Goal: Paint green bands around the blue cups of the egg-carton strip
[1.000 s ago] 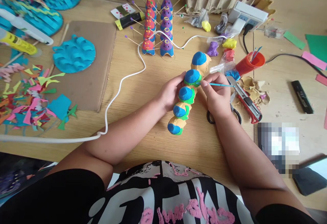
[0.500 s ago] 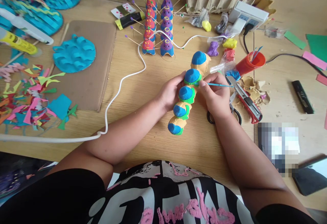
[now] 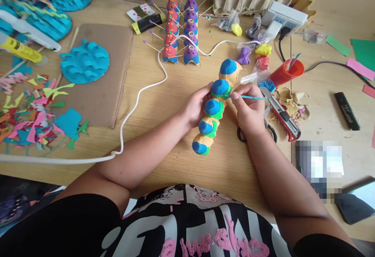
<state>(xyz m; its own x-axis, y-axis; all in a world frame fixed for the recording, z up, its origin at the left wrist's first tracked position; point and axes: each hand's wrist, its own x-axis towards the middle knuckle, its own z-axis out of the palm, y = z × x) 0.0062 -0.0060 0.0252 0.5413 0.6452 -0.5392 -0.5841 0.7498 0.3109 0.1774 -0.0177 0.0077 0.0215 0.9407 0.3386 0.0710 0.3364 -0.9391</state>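
Observation:
My left hand (image 3: 195, 106) grips a strip of egg-carton cups (image 3: 205, 128) from its left side, fingers partly hidden behind it. Blue clay caps the bumps, and green clay sits below the blue on most of them; the farthest cup shows blue over bare tan. Pinched in my right hand (image 3: 249, 106) is a thin blue stick (image 3: 252, 97), its tip against the green clay of the second cup from the far end. Just right of that hand lie a red utility knife (image 3: 283, 116) and scissors (image 3: 271, 132), partly covered by the hand.
Two rows of painted carton figures (image 3: 191, 34) with pins stand at the back, crossed by a white cable (image 3: 140, 93). An orange cup (image 3: 288, 73), clay lumps (image 3: 243, 56) and a power strip (image 3: 284, 16) are at right. Paper scraps (image 3: 35, 112) and cardboard (image 3: 96, 108) lie left.
My right hand has shifted slightly to the right and down along with the blue stick, showing more of its tip at the green clay. The left hand and carton strip stay put.

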